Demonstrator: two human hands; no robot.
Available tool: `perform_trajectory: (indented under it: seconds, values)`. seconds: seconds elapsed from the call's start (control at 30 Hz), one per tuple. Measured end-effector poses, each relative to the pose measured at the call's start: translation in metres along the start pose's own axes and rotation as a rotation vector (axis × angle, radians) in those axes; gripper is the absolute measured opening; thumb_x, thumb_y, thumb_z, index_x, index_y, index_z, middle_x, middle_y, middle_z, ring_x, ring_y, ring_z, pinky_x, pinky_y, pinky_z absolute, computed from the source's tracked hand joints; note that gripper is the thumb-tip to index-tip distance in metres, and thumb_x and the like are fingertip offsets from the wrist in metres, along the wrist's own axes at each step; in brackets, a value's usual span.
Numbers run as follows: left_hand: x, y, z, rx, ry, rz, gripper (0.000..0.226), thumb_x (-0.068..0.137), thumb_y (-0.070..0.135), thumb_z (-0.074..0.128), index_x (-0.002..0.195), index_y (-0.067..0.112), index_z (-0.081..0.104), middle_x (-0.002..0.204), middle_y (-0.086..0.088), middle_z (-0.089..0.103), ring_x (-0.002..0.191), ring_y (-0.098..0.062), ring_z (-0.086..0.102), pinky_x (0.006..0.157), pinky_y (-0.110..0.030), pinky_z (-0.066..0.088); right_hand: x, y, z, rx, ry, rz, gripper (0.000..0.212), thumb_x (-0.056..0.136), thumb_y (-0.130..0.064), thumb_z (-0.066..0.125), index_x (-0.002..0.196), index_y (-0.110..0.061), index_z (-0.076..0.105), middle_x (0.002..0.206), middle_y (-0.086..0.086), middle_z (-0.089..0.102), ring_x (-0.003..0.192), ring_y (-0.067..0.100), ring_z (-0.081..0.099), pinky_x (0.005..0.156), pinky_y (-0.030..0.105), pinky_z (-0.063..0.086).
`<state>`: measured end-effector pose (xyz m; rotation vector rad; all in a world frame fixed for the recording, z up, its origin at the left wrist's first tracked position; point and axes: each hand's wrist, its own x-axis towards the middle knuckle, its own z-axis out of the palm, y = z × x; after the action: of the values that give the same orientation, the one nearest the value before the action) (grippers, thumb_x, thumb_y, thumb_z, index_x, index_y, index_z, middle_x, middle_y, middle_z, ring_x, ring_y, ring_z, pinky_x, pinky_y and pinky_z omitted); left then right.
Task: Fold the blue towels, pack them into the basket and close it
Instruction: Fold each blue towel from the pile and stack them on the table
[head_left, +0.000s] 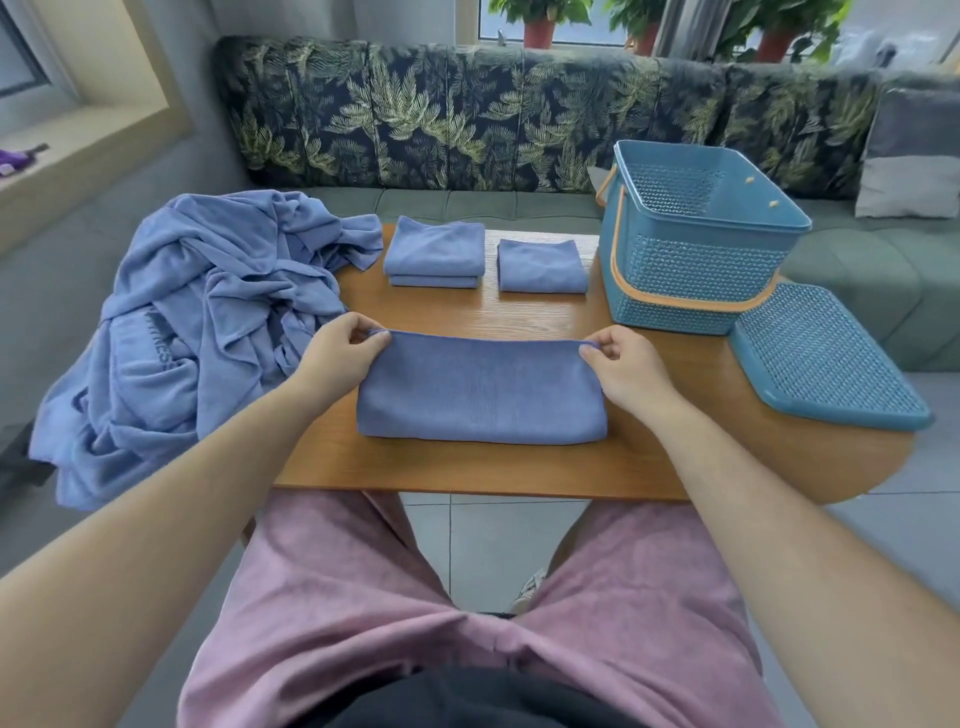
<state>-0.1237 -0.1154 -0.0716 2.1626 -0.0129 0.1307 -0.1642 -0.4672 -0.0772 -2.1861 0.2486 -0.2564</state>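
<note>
Both hands, left hand and right hand, pinch the half-folded towel at its far corners. Folded towels wait; the pile remains, and the basket stands empty.

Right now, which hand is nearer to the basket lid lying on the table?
The right hand. It pinches the far right corner of the half-folded towel, with bare table between it and the lid. The left hand pinches the opposite corner, farther away.

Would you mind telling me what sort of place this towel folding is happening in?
Most likely a home living room or sunroom: a leaf-print sofa runs behind the small wooden table, potted plants stand at the window, and the floor is tiled.
</note>
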Motion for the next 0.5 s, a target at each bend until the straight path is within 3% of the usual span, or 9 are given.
perform_trajectory:
  seconds: [0.17,0.3,0.37,0.43,0.5]
  values:
    - [0.033,-0.021,0.023,0.122,0.005,-0.053,0.016,0.094,0.030,0.066,0.096,0.014,0.067,0.081,0.007,0.061,0.089,-0.019,0.061,0.073,-0.027,0.039,0.031,0.005,0.021,-0.148,0.007,0.046,0.016,0.096,-0.028,0.064,0.096,-0.012,0.065,0.075,-0.006,0.061,0.068,0.011,0.056,0.055,0.024,0.036]
    - [0.036,-0.025,0.031,0.184,0.043,-0.064,0.021,0.091,0.031,0.070,0.101,0.014,0.066,0.092,-0.001,0.064,0.097,-0.023,0.061,0.077,-0.028,0.042,0.031,0.006,0.028,-0.256,0.054,0.090,0.016,0.094,-0.032,0.066,0.096,-0.017,0.063,0.085,-0.004,0.064,0.089,0.023,0.065,0.059,0.029,0.039]
    - [0.028,-0.020,0.035,0.421,0.145,0.038,0.033,0.091,0.034,0.068,0.116,0.012,0.062,0.112,-0.008,0.060,0.109,-0.028,0.056,0.089,-0.037,0.043,0.025,0.000,0.031,-0.461,0.100,0.064,0.024,0.095,-0.036,0.062,0.109,-0.016,0.059,0.107,0.004,0.063,0.102,0.029,0.062,0.074,0.035,0.045]
    - [0.014,-0.006,0.050,0.592,0.231,0.255,0.037,0.095,0.034,0.062,0.125,0.012,0.061,0.126,-0.008,0.057,0.119,-0.030,0.053,0.098,-0.044,0.039,0.013,-0.012,0.045,-0.663,0.164,-0.071,0.029,0.098,-0.032,0.054,0.121,-0.014,0.058,0.123,0.009,0.058,0.115,0.033,0.056,0.089,0.043,0.044]
    - [0.001,0.012,0.075,0.554,0.075,0.408,0.041,0.101,0.031,0.053,0.137,0.012,0.057,0.144,-0.005,0.054,0.134,-0.027,0.047,0.107,-0.044,0.034,-0.003,-0.028,0.073,-0.625,0.110,-0.267,0.035,0.098,-0.025,0.047,0.130,-0.014,0.058,0.135,0.009,0.056,0.129,0.032,0.049,0.101,0.045,0.038]
